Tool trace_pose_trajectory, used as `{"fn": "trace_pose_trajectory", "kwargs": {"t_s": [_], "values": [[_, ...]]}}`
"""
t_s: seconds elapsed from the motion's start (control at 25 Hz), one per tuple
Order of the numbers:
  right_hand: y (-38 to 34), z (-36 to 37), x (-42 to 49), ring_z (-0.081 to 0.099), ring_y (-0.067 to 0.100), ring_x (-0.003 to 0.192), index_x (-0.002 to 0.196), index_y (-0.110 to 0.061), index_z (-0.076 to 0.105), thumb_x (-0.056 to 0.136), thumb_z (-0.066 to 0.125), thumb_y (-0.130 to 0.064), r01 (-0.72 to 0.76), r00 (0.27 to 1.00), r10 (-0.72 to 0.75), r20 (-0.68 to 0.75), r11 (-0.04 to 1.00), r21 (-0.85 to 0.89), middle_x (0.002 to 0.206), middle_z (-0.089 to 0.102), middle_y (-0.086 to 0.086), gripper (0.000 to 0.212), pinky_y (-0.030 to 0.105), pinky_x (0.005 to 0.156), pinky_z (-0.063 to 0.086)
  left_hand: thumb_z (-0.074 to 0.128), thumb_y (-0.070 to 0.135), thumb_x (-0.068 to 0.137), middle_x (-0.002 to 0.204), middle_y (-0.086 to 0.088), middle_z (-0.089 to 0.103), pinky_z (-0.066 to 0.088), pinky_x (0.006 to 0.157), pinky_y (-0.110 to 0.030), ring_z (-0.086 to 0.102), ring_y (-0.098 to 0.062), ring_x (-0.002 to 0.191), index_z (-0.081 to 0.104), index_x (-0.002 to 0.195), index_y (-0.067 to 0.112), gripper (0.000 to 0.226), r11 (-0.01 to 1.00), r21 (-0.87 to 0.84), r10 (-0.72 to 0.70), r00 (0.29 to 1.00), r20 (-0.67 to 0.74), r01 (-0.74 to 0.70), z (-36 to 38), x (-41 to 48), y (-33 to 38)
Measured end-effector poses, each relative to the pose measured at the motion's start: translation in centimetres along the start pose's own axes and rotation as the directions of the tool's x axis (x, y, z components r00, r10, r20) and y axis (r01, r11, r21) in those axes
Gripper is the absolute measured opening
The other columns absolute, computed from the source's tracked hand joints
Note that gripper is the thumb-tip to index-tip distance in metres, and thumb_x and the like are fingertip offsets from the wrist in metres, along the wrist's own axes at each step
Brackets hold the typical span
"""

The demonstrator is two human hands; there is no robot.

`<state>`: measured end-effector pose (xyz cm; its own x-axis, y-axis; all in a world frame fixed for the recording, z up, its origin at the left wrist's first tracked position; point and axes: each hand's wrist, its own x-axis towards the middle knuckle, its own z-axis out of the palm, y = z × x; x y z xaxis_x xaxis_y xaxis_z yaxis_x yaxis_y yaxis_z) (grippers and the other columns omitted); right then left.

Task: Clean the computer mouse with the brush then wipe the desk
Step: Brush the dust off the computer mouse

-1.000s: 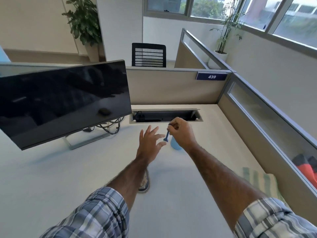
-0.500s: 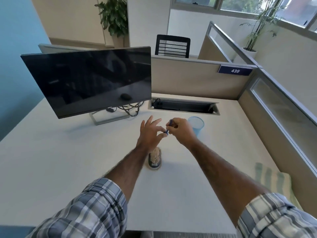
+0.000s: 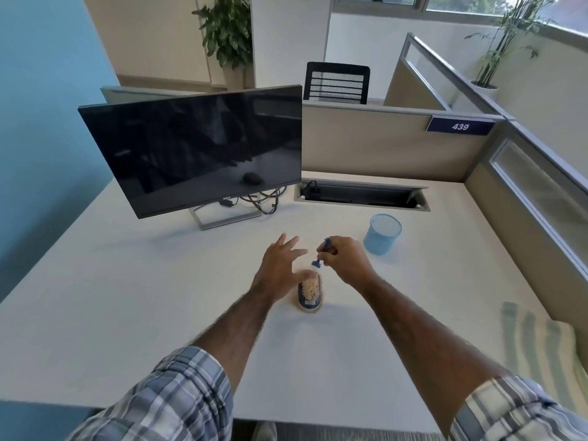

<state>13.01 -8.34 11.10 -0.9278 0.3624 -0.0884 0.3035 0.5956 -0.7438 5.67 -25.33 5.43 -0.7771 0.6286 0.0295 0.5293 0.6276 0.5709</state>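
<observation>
I have both forearms point(image 3: 232, 335) stretched out over the middle of the worktop point(image 3: 111, 297), converging toward each other. My left hand point(image 3: 279, 269) is palm down, with the fingers straight, fanned apart and pointing at the far edge; it holds nothing. Its thumb side hangs over the far end of the computer mouse point(image 3: 310, 294). That part is blurred on my feed, so I cannot tell whether it touches the mouse or only hovers.

My right hand point(image 3: 347, 259) is curled in with the wrist bent leftward, thumb and fingertips pinching the blue handle of the brush point(image 3: 322, 253). The brush stands nearly upright with a slight tilt. Its pale bristle head points down, just above the mouse's far end, and I cannot tell whether it makes contact. The hands are near each other but apart, with the brush between them.

The mouse lies at the worktop's middle, lengthwise toward the far edge, its dark back covered by a tan crumbly heap. A blue mesh cup point(image 3: 381, 234) stands upright just right of my right hand, toward the far right corner. A striped cloth point(image 3: 541, 345) lies along the right edge by the near corner. The monitor point(image 3: 197, 148) stands dark at the far left.
</observation>
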Motion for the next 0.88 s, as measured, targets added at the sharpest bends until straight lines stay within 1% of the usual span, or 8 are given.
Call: {"fn": "trace_pose_trajectory", "kwargs": {"t_s": [0.04, 0.12, 0.2, 0.28, 0.4, 0.52, 0.76, 0.88], "values": [[0.3, 0.2, 0.4, 0.071, 0.02, 0.08, 0.093, -0.016, 0.075, 0.089, 0.073, -0.014, -0.027, 1.0, 0.027, -0.014, 1.0, 0.014, 0.086, 0.075, 0.0, 0.005, 0.042, 0.08, 0.062, 0.072, 0.06, 0.087, 0.17, -0.002, 0.02, 0.008, 0.126, -0.044, 0.004, -0.022, 0.158, 0.046, 0.153, 0.024, 0.08, 0.998, 0.063, 0.002, 0.999, 0.045, -0.005, 0.2, 0.1, -0.9], [0.9, 0.6, 1.1, 0.072, 0.02, 0.079, 0.089, -0.017, 0.073, 0.089, 0.071, -0.016, -0.075, 0.996, 0.077, -0.04, 0.996, 0.046, 0.084, 0.075, 0.0, 0.003, 0.044, 0.079, 0.061, 0.073, 0.069, 0.079, 0.173, -0.002, 0.003, -0.001, 0.127, -0.045, -0.005, -0.021, 0.158, 0.023, 0.162, 0.02, 0.108, 0.991, 0.136, -0.001, 0.991, 0.134, -0.017, 0.7, 0.2, -3.0], [1.7, 0.9, 1.5, 0.072, 0.02, 0.079, 0.085, -0.018, 0.072, 0.09, 0.068, -0.015, -0.11, 0.991, 0.116, -0.072, 0.991, 0.079, 0.082, 0.076, 0.0, 0.006, 0.043, 0.081, 0.06, 0.075, 0.076, 0.07, 0.173, -0.001, -0.007, -0.006, 0.127, -0.046, -0.011, -0.019, 0.158, 0.01, 0.164, 0.02, 0.128, 0.992, 0.125, 0.002, 0.979, 0.202, -0.028, 1.4, 0.4, -4.9], [2.2, 1.4, 1.6, 0.072, 0.02, 0.078, 0.083, -0.017, 0.071, 0.089, 0.067, -0.012, -0.145, 0.983, 0.155, -0.095, 0.984, 0.104, 0.081, 0.076, 0.002, 0.008, 0.042, 0.081, 0.059, 0.074, 0.083, 0.062, 0.172, 0.0, -0.012, -0.009, 0.126, -0.047, -0.015, -0.017, 0.157, 0.003, 0.164, 0.022, 0.139, 0.992, 0.12, 0.006, 0.969, 0.248, -0.037, 2.2, 0.6, -6.4], [2.9, 1.9, 1.6, 0.072, 0.021, 0.078, 0.084, -0.014, 0.07, 0.09, 0.068, -0.01, -0.181, 0.975, 0.195, -0.11, 0.975, 0.131, 0.082, 0.076, 0.004, 0.008, 0.044, 0.082, 0.059, 0.071, 0.09, 0.056, 0.171, 0.0, -0.017, -0.012, 0.125, -0.048, -0.019, -0.018, 0.156, 0.0, 0.164, 0.021, 0.146, 0.988, 0.133, 0.037, 0.962, 0.27, -0.076, 3.4, 0.6, -7.3], [3.3, 2.2, 1.7, 0.073, 0.023, 0.077, 0.084, -0.015, 0.07, 0.089, 0.069, -0.008, -0.212, 0.965, 0.231, -0.126, 0.966, 0.145, 0.082, 0.075, 0.005, 0.008, 0.046, 0.082, 0.06, 0.072, 0.089, 0.055, 0.171, -0.002, -0.019, -0.013, 0.125, -0.05, -0.02, -0.019, 0.156, 0.002, 0.163, 0.021, 0.146, 0.986, 0.126, 0.07, 0.957, 0.28, -0.109, 4.1, 0.5, -7.2], [3.5, 2.3, 2.0, 0.073, 0.023, 0.077, 0.083, -0.014, 0.071, 0.089, 0.067, -0.007, -0.245, 0.955, 0.264, -0.135, 0.959, 0.145, 0.083, 0.076, 0.007, 0.01, 0.046, 0.081, 0.06, 0.072, 0.089, 0.056, 0.17, -0.001, -0.021, -0.015, 0.124, -0.049, -0.023, -0.018, 0.155, 0.002, 0.163, 0.019, 0.146, 0.986, 0.122, 0.069, 0.952, 0.297, -0.11, 4.5, 0.5, -7.0], [3.8, 2.3, 2.5, 0.073, 0.023, 0.077, 0.087, -0.012, 0.071, 0.09, 0.067, -0.008, -0.247, 0.955, 0.268, -0.128, 0.956, 0.156, 0.085, 0.076, 0.007, 0.007, 0.046, 0.082, 0.06, 0.073, 0.089, 0.056, 0.17, -0.001, -0.02, -0.015, 0.125, -0.049, -0.023, -0.017, 0.155, 0.004, 0.163, 0.018, 0.146, 0.989, 0.112, 0.06, 0.954, 0.294, -0.097, 4.7, 0.7, -7.2]]}}
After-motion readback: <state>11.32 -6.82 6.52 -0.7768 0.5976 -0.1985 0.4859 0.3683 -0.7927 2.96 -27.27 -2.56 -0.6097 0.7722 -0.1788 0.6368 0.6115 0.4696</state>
